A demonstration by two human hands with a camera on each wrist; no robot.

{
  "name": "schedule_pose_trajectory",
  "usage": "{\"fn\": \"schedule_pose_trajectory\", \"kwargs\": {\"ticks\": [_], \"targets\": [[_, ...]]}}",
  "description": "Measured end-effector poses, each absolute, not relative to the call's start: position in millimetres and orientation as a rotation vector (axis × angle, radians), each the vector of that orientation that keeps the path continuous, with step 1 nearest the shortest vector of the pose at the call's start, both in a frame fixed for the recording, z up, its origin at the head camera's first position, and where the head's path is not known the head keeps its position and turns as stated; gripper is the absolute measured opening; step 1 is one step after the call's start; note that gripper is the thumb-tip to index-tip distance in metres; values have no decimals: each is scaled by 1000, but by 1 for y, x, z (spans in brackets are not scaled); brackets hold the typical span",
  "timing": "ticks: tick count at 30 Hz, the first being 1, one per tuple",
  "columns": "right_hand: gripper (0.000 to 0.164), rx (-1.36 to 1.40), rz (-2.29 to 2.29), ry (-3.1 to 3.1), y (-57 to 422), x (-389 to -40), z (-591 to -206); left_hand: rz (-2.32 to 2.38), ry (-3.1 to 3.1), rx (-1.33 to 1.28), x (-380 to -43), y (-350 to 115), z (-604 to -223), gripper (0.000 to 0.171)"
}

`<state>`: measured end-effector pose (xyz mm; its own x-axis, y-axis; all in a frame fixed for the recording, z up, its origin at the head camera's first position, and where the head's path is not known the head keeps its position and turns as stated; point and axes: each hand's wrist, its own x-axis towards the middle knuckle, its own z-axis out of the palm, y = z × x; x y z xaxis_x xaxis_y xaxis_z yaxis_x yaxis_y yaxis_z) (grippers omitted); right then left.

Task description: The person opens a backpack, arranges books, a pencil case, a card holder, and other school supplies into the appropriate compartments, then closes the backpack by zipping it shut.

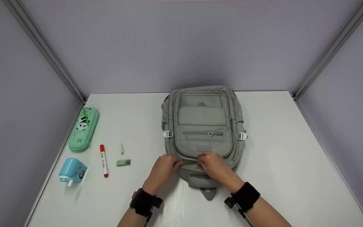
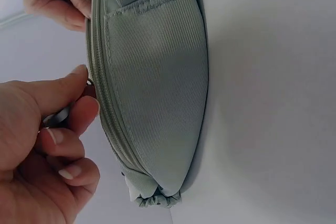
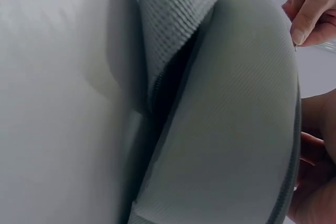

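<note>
A grey-green backpack (image 1: 204,116) lies front side up on the white table, its grab-handle end toward me. At its near left edge my left hand (image 1: 162,168) pinches a zipper pull (image 2: 62,116) between thumb and fingers. The zipper track (image 2: 107,90) curves around the bag's edge in the left wrist view. My right hand (image 1: 214,166) grips the bag at the middle of its near edge, fingers curled at the zipper seam. In the right wrist view the right hand's fingertips are partly hidden behind the bag's edge.
To the left lie a green panda pencil case (image 1: 83,129), a blue pencil sharpener (image 1: 72,170), a red-capped marker (image 1: 104,161), a small white eraser-like piece (image 1: 122,149) and a green eraser-like block (image 1: 123,162). Grey panels (image 1: 200,47) enclose the table's back and sides.
</note>
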<state>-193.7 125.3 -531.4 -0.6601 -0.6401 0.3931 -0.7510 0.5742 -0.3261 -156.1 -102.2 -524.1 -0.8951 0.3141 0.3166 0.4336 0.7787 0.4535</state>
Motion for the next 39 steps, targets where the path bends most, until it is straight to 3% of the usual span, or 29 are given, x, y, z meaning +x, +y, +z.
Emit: {"fn": "schedule_pose_trajectory", "kwargs": {"ticks": [19, 26, 35, 39], "targets": [[7, 1197, 812, -2672, 132, -185, -530, -651, -2713, -394, -164, -104, -506, 47], [10, 1216, 830, -2718, 136, -184, -526, -587, -2624, -343, -172, -108, -514, 43], [11, 1255, 850, -2735, 141, -184, -523, -320, -2463, -510, -203, -119, -524, 21], [12, 1251, 846, -2744, 141, -184, -522, -264, -2412, -578, -218, -122, -521, 25]]}}
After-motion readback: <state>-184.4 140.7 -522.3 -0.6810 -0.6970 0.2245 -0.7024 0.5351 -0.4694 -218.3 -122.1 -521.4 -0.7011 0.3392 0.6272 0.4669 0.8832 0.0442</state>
